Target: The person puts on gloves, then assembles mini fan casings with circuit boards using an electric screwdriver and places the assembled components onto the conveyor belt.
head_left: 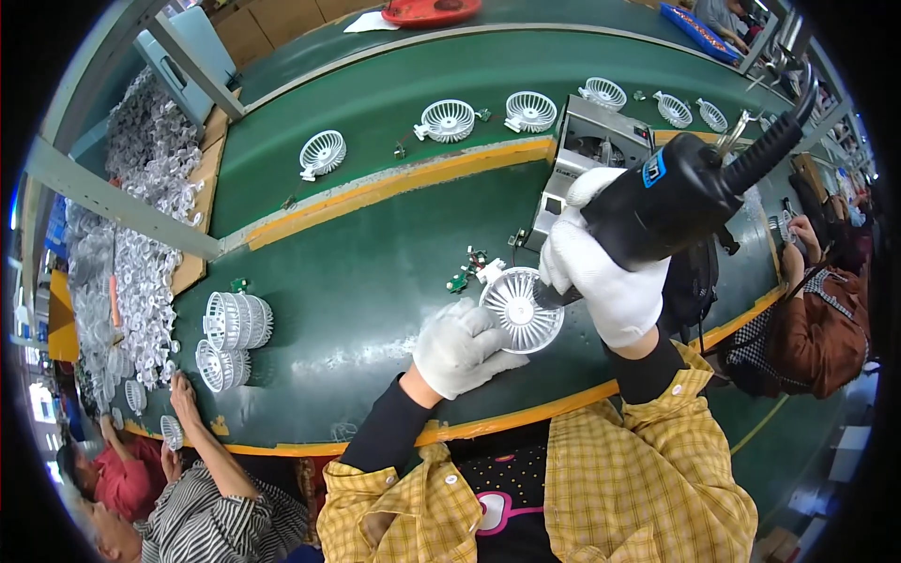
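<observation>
Left hand (462,349), white-gloved, fingers curled loosely against the lower-left rim of a round white fan grille (522,310), pinning it flat on the green bench top (357,291); closed on the rim or merely pressed against it, cannot tell. Right hand (601,272), also gloved, fingers wrapped tight around the body of a black electric screwdriver (671,197), tool tilted with tip down over the right part of the grille. Tip and contact point hidden behind the glove. Coiled black cord (770,145) running up and right from the tool's back end, top cut off by the rim of the view. Just left of the grille: small green circuit boards with coloured wires (466,272), details too small to resolve. Behind the right hand: grey metal box fixture (589,150), partly blocked by glove and tool. Beyond a yellow stripe (394,183), a green conveyor belt (375,103) carrying a spaced row of white fan grilles (448,120). At bench left: two stacks of nested white grilles (236,321), lying on their sides. Farther left: heaps of clear-bagged white plastic parts (141,272), blurred by the lens edge. Lower left: another person's bare hand (183,389) resting on the bench edge near the stacks, striped sleeve below. Right edge: another person in brown (826,319), mostly cut off. Top centre: red tray (430,11), only partly in view.
</observation>
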`<state>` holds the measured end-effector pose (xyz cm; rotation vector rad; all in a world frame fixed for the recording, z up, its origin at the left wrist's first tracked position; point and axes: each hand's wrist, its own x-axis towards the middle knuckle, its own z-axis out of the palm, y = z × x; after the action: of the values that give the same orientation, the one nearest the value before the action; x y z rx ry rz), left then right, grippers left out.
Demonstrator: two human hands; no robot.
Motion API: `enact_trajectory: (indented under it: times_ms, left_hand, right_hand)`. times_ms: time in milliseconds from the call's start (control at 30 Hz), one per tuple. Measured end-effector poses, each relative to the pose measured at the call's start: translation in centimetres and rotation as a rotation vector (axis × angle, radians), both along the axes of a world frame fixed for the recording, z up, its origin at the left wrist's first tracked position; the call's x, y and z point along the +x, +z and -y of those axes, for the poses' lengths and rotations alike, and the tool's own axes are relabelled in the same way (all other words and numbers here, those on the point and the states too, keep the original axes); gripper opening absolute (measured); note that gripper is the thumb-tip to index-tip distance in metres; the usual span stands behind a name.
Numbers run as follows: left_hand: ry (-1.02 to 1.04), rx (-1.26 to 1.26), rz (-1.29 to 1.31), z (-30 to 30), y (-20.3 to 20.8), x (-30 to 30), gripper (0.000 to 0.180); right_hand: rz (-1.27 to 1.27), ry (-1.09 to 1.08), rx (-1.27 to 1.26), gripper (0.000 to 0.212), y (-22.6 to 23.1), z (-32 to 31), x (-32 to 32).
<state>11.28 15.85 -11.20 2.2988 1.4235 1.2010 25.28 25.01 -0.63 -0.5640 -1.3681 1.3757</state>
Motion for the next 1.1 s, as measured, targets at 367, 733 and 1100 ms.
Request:
enact_trajectory:
  times_ms: [367, 733, 1100]
  left_hand:
    - [0.026, -0.019, -0.053, -0.1, -0.3, 0.2, 0.022]
    - [0.178, 0.035, -0.134, 0.2, 0.0, 1.0, 0.024]
    - [0.153, 0.055, -0.087, 0.1, -0.3, 1.4, 0.026]
  right_hand:
    - [0.238, 0.152, 0.464, 0.02, -1.1, -1.6, 0.1]
    - [-0.015, -0.24, 0.164, 0.013, 0.9, -3.4, 1.6]
    - [0.14, -0.159, 0.042, 0.019, -1.5, -3.3, 1.9]
